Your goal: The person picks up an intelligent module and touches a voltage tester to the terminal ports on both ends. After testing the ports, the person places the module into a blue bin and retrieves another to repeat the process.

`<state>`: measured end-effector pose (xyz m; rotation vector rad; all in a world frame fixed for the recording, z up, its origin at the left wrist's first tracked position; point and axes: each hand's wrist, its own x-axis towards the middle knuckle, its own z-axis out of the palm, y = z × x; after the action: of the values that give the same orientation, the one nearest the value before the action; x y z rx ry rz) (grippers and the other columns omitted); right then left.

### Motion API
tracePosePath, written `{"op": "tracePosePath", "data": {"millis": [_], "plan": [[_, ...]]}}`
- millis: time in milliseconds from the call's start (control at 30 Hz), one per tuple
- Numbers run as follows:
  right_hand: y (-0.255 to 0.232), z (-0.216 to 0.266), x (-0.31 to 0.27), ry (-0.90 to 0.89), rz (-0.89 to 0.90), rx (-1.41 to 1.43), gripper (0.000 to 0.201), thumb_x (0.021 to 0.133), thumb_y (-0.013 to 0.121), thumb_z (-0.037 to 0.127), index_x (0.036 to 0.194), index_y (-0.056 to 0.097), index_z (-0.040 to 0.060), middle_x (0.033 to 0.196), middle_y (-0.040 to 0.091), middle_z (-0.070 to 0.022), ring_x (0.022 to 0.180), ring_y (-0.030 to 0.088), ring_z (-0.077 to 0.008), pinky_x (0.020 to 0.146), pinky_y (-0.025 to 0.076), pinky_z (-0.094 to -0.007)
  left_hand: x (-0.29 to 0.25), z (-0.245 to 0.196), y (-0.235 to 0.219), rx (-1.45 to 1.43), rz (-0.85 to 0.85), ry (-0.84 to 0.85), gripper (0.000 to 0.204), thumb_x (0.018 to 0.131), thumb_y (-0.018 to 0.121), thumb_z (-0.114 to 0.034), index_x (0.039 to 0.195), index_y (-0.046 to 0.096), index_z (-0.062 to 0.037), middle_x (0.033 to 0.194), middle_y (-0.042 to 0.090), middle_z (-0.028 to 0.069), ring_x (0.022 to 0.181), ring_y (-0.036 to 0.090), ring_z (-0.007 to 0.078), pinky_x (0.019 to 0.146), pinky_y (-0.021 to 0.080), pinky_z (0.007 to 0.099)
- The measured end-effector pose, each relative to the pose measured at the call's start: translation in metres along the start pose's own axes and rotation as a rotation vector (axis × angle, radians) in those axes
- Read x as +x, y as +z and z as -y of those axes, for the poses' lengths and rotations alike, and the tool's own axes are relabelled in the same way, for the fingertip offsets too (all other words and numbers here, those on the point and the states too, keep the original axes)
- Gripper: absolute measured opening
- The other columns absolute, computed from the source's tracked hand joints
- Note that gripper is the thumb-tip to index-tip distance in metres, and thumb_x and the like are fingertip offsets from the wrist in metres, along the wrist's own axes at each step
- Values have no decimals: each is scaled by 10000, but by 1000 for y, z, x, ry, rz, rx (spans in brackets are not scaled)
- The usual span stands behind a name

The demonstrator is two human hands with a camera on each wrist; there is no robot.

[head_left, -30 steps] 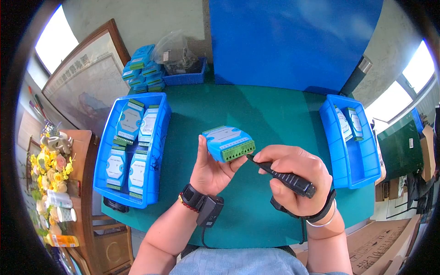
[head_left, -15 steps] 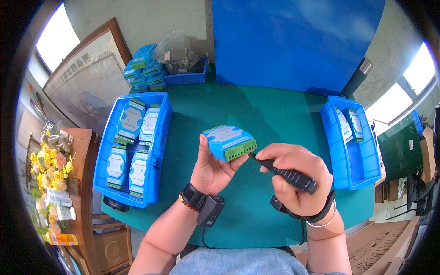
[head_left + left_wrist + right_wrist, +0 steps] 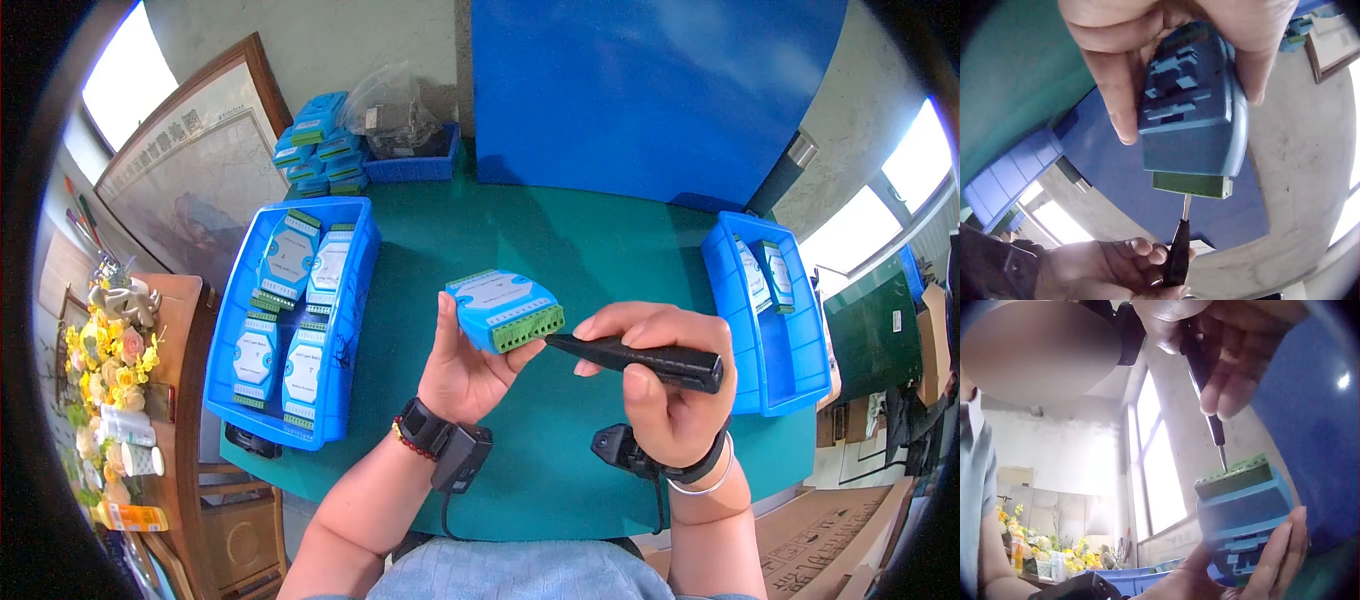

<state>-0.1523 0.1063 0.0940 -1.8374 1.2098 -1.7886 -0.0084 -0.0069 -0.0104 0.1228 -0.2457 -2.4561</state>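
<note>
The left hand point(image 3: 465, 370) grips a blue module point(image 3: 500, 305) by its sides, its green terminal strip point(image 3: 530, 329) turned toward the right hand. Curled round a black screwdriver point(image 3: 650, 361), the right hand point(image 3: 680, 385) holds the tool nearly level. In the left wrist view the metal shaft point(image 3: 1187, 206) meets the green strip point(image 3: 1191, 185); from the right wrist the tip point(image 3: 1224, 464) stands at the row of holes in the strip point(image 3: 1235, 479). The underside of the module point(image 3: 1191, 137) shows moulded clips.
A blue bin point(image 3: 361, 300) at left holds several modules; another bin point(image 3: 797, 350) at right has two. Behind, stacked modules point(image 3: 315, 130) stand beside a small blue box point(image 3: 415, 168) with a plastic bag. A blue panel point(image 3: 650, 90) rises at the table's back.
The screwdriver's handle has swung up to lie closer to level, and the right hand has turned with it. The left hand still holds the module, nearly in the same place.
</note>
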Motion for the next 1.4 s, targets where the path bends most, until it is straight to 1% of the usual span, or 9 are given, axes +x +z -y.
{"op": "tracePosePath", "data": {"millis": [133,233,833,933,1033,1133,1233,1333,1400], "plan": [[2,1,0,-104,55,-125,301,756,691,30,995,509,10,918,641,-186,787,658,-301,663,541,-346,0,0,-1,-27,-2,-17,670,852,536,-533,1290,374,-54,1248,496,177,1145,514,360,885,534,442],[2,7,1,-178,132,-309,349,700,723,38,978,513,20,917,643,-160,758,656,-296,613,546,-335,0,1,-5,146,-23,1,737,845,427,-649,1322,406,-88,1274,503,188,1183,475,384,978,431,487],[2,6,3,-208,111,-302,370,678,735,27,980,520,18,920,648,-156,765,658,-283,617,547,-330,0,0,-7,149,-11,-11,752,841,428,-655,1334,390,-89,1287,487,207,1210,447,397,990,406,519],[2,5,2,-192,107,-278,364,689,732,19,982,516,15,926,648,-160,778,659,-288,632,550,-334,-1,0,-7,122,-10,-27,754,839,429,-658,1333,392,-89,1290,483,212,1212,446,396,991,407,515],[0,6,1,-144,148,-218,246,857,630,136,1012,475,23,958,620,-259,783,658,-274,648,559,-339,0,0,-7,105,-8,-36,754,838,429,-659,1331,394,-88,1289,481,215,1212,445,396,994,405,513],[0,7,2,-123,146,-190,258,862,629,142,1018,466,18,960,618,-263,783,656,-275,647,561,-341,0,1,2,35,-17,-13,683,854,517,-548,1284,374,-38,1234,497,205,1126,516,406,878,541,437],[-1,8,0,-87,103,-139,262,869,622,150,1019,454,15,960,616,-266,785,656,-270,646,562,-337,-1,1,3,43,-22,3,686,852,519,-550,1288,371,-41,1240,493,204,1136,509,407,883,536,446],[-4,10,3,-120,154,-126,266,876,614,156,1018,442,11,958,614,-269,778,658,-266,645,563,-331,-1,2,5,56,-20,7,690,850,524,-549,1291,368,-44,1244,490,202,1137,508,404,885,535,447],[-2,7,1,-110,127,-122,269,878,610,158,1019,436,10,957,613,-269,772,659,-264,642,562,-328,-1,2,3,50,-9,3,692,848,530,-546,1294,363,-43,1246,488,201,1135,511,400,885,534,442]]}}
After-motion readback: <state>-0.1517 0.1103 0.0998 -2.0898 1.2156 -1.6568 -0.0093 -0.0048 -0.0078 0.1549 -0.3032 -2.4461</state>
